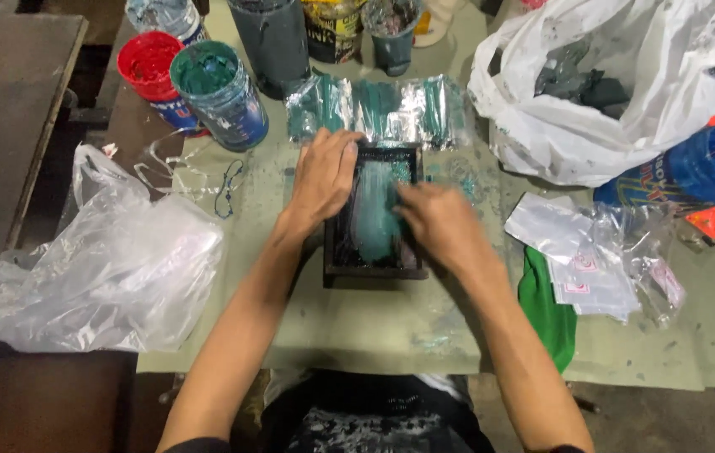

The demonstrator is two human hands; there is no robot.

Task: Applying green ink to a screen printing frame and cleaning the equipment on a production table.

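Covering most of the view, the pale green paint-stained table [374,323] carries everything here. At its left edge a large crumpled clear plastic bag [97,268] hangs partly over the side, and near the far right corner a big white plastic bag [609,92] lies open with dark pieces inside. Just beside that, at the right edge, sits a blue and orange packet [714,172], with a heap of small clear plastic pouches [596,260] nearer the front edge and a green cloth [546,306] under them. Along the far edge stand a blue paint can with green paint [219,92], a red-lidded can [149,63] and a dark grey container [273,38]. A row of shiny pouches printed in green [378,109] lies just behind the small black-framed printing screen [374,214], which rests flat near the middle of the table, smeared with green ink.

The left hand [324,180] lies spread on the screen's far left corner, fingers flat and pressing down on the frame, not gripping anything. The right hand [441,222] is over the screen's right half, touching the inked mesh; it is blurred, its fingers curled, and I cannot tell whether it clasps a tool.
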